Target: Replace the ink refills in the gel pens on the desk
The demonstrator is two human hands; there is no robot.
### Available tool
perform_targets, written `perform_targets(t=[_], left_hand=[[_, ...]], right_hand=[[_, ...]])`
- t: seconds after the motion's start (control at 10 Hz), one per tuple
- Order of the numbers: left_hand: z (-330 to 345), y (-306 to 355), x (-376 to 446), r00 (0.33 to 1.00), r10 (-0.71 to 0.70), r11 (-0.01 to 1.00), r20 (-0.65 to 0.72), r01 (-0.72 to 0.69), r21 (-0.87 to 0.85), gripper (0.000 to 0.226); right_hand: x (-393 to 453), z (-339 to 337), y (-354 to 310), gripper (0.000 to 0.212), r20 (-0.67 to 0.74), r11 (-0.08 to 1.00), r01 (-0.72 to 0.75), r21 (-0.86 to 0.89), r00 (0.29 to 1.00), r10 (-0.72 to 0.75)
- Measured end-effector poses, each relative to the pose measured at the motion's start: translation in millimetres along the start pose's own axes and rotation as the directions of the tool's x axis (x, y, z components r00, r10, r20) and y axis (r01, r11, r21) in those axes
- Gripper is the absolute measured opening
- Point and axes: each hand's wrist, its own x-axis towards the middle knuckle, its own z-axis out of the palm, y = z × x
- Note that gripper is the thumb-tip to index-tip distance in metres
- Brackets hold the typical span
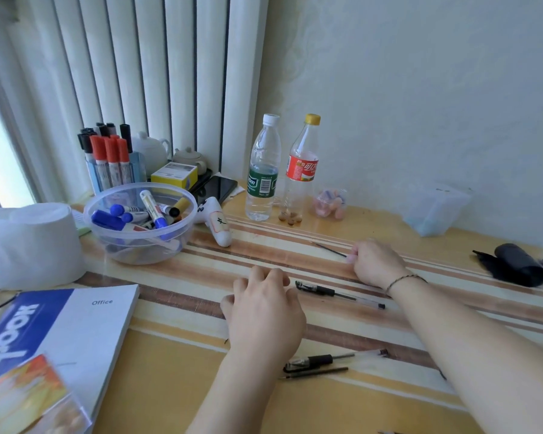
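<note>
My right hand (pixel 376 262) rests on the striped desk, fingers pinched on a thin black ink refill (pixel 329 249) that points away to the left. Palm down, my left hand (pixel 264 311) hovers over the desk with curled fingers and nothing visible in it. Between the hands lies a clear gel pen with a black cap (pixel 339 294). Nearer to me lies a second gel pen (pixel 333 360), and a loose black refill (pixel 315 372) sits just below it.
A clear bowl of markers (pixel 140 222) stands at the left, with a marker holder (pixel 108 158) behind it. Two bottles (pixel 264 170) stand at the back. An Office book (pixel 76 333) lies front left; a black bag roll (pixel 518 264) sits at right.
</note>
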Motion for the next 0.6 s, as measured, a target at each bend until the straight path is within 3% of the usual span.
perform_targets(t=[0.1, 0.2, 0.3, 0.4, 0.6], left_hand=[[2, -1, 1, 0.999, -0.002, 1.0, -0.04, 0.003, 0.013, 0.023], [6, 4, -1, 0.999, -0.01, 1.0, -0.04, 0.009, -0.022, 0.029], [10, 11, -5, 0.998, 0.007, 0.999, -0.06, -0.009, -0.044, 0.032], [14, 15, -9, 0.993, 0.066, 0.996, -0.099, -0.072, -0.057, 0.034], [11, 20, -18, 0.919, 0.31, 0.932, -0.242, -0.344, -0.115, 0.025]], right_hand=[[-23, -7, 3, 0.015, -0.1, 0.979, 0.16, 0.126, 0.984, -0.148], [-72, -6, 13, 0.015, -0.186, 0.914, 0.377, 0.152, 0.919, -0.348], [-101, 3, 26, 0.011, -0.232, 0.876, 0.482, 0.034, 0.856, -0.462], [-104, 7, 28, 0.013, -0.232, 0.889, 0.458, -0.003, 0.865, -0.446], [-117, -4, 37, 0.015, -0.245, 0.882, 0.38, 0.279, 0.916, -0.318]])
